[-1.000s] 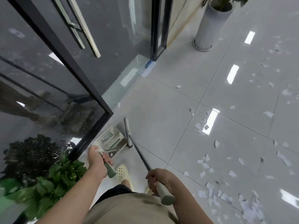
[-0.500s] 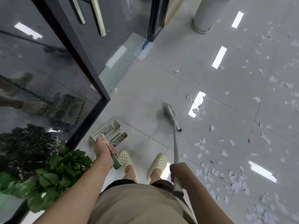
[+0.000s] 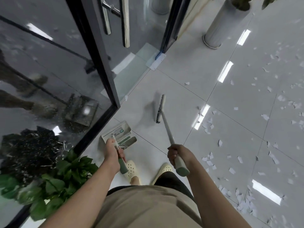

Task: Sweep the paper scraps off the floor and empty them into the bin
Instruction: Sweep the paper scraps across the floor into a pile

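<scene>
Glossy pale grey floor tiles [image 3: 181,89] run from a black-framed glass door [image 3: 98,63] on the left to a far white ribbed planter [image 3: 220,27] and a leafy green potted plant [image 3: 54,175] at the near left. White torn paper scraps [image 3: 209,124] lie scattered over the right half of the floor, thickest at the near right, well apart from the tools.

The left hand [image 3: 111,152] is curled round the green grip of a long-handled grey metal dustpan [image 3: 118,134], whose pan sits near the door frame just ahead of the cream perforated clogs [image 3: 131,170]; parked there, it seems to wait out of the sweeping path. The right hand [image 3: 177,155] grips the pale handle of a broom [image 3: 158,109] near its green end, the blurred bristle head out on bare tile left of the scraps, probably placed to reach across and draw them together. No bin is in view, and almost all of the sweeping looks undone.
</scene>
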A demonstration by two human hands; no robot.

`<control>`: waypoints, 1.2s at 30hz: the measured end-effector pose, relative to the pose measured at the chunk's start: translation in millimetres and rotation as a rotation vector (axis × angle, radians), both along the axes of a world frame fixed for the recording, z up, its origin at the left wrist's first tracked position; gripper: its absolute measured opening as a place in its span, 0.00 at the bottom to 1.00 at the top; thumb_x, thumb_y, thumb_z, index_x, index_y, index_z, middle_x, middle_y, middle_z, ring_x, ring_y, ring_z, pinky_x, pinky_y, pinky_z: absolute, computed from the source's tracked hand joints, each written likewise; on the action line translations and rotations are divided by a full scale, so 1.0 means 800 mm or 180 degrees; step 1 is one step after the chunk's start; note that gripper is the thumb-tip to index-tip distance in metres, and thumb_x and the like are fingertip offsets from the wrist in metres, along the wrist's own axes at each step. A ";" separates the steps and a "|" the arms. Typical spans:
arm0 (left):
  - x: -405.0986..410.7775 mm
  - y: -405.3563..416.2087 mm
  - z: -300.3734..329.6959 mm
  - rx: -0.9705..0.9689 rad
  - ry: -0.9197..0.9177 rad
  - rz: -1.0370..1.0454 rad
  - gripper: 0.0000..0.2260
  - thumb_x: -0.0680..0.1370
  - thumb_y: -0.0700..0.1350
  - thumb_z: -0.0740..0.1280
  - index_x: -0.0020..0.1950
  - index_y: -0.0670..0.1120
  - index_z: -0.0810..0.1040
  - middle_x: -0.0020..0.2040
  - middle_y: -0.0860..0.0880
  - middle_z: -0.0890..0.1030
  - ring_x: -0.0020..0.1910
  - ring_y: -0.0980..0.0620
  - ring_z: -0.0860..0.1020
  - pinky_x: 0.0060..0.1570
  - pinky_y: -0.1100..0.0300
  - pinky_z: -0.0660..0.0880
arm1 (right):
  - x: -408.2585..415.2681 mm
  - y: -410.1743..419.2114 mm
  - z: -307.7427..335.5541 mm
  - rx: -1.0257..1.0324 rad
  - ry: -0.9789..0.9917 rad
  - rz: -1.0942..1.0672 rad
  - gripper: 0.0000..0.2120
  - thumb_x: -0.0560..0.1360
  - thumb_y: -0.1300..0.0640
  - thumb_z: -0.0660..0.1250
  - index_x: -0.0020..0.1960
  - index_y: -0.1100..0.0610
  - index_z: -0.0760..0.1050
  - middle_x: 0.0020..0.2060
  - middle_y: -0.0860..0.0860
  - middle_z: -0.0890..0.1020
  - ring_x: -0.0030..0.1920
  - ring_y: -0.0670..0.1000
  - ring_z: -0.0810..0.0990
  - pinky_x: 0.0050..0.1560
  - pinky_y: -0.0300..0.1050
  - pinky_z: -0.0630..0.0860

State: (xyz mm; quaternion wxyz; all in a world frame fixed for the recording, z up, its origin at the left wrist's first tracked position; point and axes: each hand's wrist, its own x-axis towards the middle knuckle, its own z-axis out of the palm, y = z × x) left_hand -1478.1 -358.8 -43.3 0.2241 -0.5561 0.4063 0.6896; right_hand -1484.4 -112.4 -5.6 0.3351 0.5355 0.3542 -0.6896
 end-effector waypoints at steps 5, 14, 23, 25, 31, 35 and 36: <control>-0.013 -0.023 0.009 0.0043 -0.0005 0.0025 0.16 0.78 0.57 0.58 0.36 0.48 0.65 0.23 0.51 0.62 0.19 0.52 0.60 0.27 0.61 0.60 | -0.059 -0.047 0.000 -0.0750 -0.0065 0.0225 0.14 0.78 0.65 0.56 0.36 0.54 0.60 0.21 0.48 0.62 0.17 0.45 0.61 0.16 0.34 0.62; -0.051 -0.025 0.016 -0.0108 -0.0125 0.0140 0.18 0.79 0.55 0.60 0.32 0.48 0.66 0.23 0.51 0.62 0.19 0.52 0.61 0.23 0.62 0.62 | -0.188 -0.085 -0.031 -0.1843 -0.0114 -0.0524 0.26 0.55 0.82 0.71 0.34 0.56 0.64 0.24 0.49 0.66 0.18 0.46 0.68 0.17 0.37 0.69; -0.141 0.041 0.029 -0.0312 -0.0247 0.0108 0.17 0.79 0.53 0.60 0.33 0.47 0.66 0.24 0.50 0.62 0.19 0.51 0.60 0.24 0.61 0.61 | -0.291 0.001 -0.030 -0.1063 -0.0293 -0.0987 0.14 0.73 0.67 0.60 0.35 0.54 0.62 0.23 0.47 0.66 0.16 0.45 0.66 0.17 0.33 0.67; -0.160 0.061 0.030 -0.0332 -0.0215 0.0046 0.17 0.79 0.54 0.59 0.34 0.47 0.67 0.24 0.50 0.62 0.19 0.52 0.60 0.22 0.61 0.61 | -0.307 0.006 -0.014 -0.0931 -0.0309 -0.0937 0.14 0.75 0.66 0.59 0.34 0.55 0.61 0.21 0.48 0.65 0.16 0.45 0.66 0.17 0.32 0.66; -0.214 0.106 0.022 -0.0452 -0.0140 -0.0050 0.14 0.79 0.53 0.57 0.36 0.46 0.66 0.24 0.51 0.61 0.18 0.52 0.59 0.23 0.63 0.60 | -0.335 0.026 0.040 -0.1029 -0.0021 -0.0466 0.09 0.78 0.66 0.57 0.39 0.58 0.64 0.21 0.50 0.66 0.17 0.45 0.66 0.17 0.34 0.67; -0.254 0.144 0.027 -0.0472 -0.0073 -0.0259 0.16 0.79 0.53 0.57 0.34 0.46 0.66 0.21 0.51 0.60 0.17 0.52 0.59 0.21 0.64 0.60 | -0.363 0.091 0.025 -0.1229 0.0028 -0.0781 0.08 0.76 0.68 0.60 0.42 0.58 0.64 0.23 0.49 0.66 0.18 0.46 0.67 0.17 0.35 0.67; -0.264 0.155 0.028 -0.0461 -0.0024 -0.0258 0.16 0.78 0.54 0.57 0.34 0.47 0.65 0.21 0.51 0.60 0.16 0.52 0.59 0.21 0.64 0.60 | -0.370 0.106 0.016 -0.1329 0.0012 -0.0937 0.10 0.76 0.68 0.60 0.40 0.57 0.63 0.23 0.49 0.65 0.18 0.46 0.66 0.18 0.34 0.67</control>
